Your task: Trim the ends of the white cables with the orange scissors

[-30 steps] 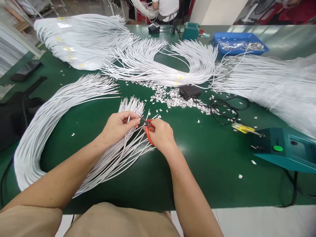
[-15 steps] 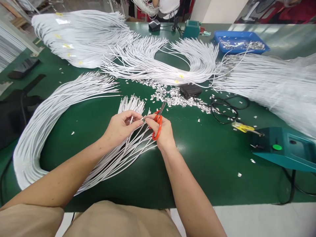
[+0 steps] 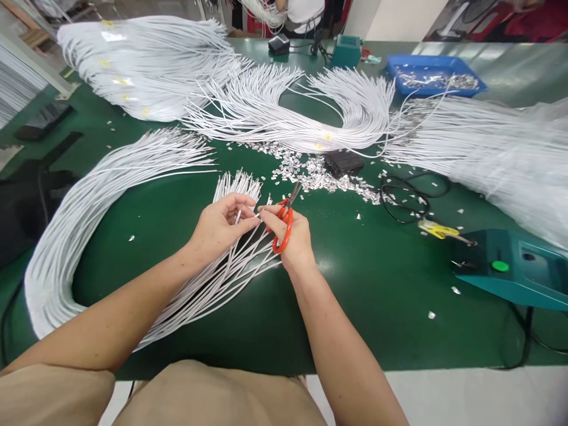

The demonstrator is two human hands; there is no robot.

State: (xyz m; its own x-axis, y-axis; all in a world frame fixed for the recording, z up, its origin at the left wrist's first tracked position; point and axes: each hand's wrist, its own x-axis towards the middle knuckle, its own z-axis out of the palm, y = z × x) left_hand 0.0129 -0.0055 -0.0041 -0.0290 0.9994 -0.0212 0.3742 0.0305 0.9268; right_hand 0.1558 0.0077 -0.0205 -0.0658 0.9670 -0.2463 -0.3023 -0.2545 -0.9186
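Note:
Orange-handled scissors (image 3: 284,228) rest in my right hand (image 3: 296,236), blades pointing away from me. The thumb and forefinger of that hand pinch close to a wire end that meets my left fingertips. My left hand (image 3: 217,228) is closed around a white wire (image 3: 238,216), thumb toward the right hand. What exactly lies between the two sets of fingertips is too small to make out. Under and beside my left hand runs a bundle of white wires (image 3: 213,290), its cut ends (image 3: 237,184) fanned just beyond the fingers. The same bundle curves round to the left.
Small silvery pieces (image 3: 310,171) lie scattered around a black box (image 3: 344,163). More white wire bundles (image 3: 146,65) lie at the back and right. A blue tray (image 3: 437,74) holds silvery bits. A teal machine (image 3: 510,260) with yellow-handled pliers (image 3: 439,229) against it stands right.
My fingertips have shifted slightly at the wire end, with the left fingers a little looser. The scissors stay in my right hand, and the bundles lie as before.

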